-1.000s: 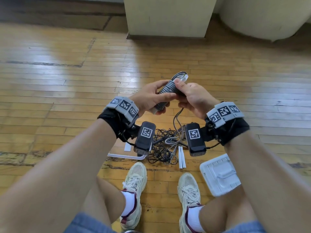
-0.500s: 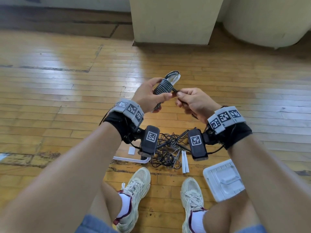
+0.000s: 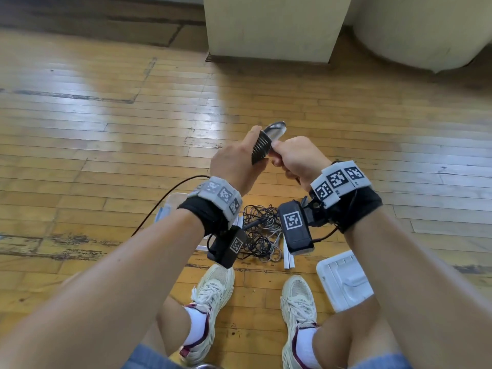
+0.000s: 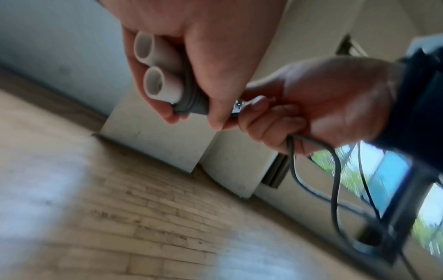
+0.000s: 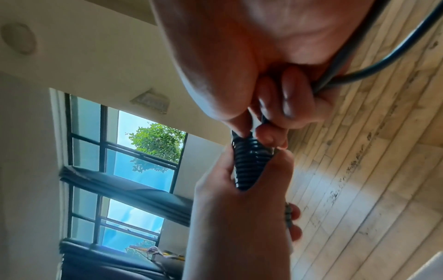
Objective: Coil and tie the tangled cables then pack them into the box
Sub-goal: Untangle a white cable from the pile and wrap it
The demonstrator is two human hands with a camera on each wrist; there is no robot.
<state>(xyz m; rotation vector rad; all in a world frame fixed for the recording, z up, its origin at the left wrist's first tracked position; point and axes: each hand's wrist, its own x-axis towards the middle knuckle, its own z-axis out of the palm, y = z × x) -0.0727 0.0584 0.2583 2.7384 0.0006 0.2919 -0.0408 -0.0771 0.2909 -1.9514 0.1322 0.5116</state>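
A: What's nearest?

B: Shoes (image 3: 210, 294), then on the floor (image 3: 106, 145) a white lid (image 3: 343, 278) by the right knee, a tangled pile of cables (image 3: 262, 233) btwn the wrists, and a clear box (image 3: 170, 206) partly hidden behind the left wrist.

A: And the hands?

B: Up over the pile. Left hand (image 3: 234, 163) is wrapped round a cable bundle (image 3: 261, 150), fingers curled on it. In the left wrist view the coil sits on two white tubes (image 4: 155, 75). Right hand (image 3: 298, 158) has thumb + finger pressed together on the cable's loose end right at the coil; slack hangs from under its curled fingers (image 4: 271, 125).

A: How to do this bit well?

B: My guess: it's finishing the wrap. Keep the left hold firm so turns don't slip off, keep tension w/ the right, lay each turn snug beside the last, then tuck or tie the tail.

A: What's the bundle look like?

B: Dark grey, tight even turns like a spring, a loop sticking out the far end. Beyond it only wood floor, a pale pillar (image 3: 271, 27) and wall.
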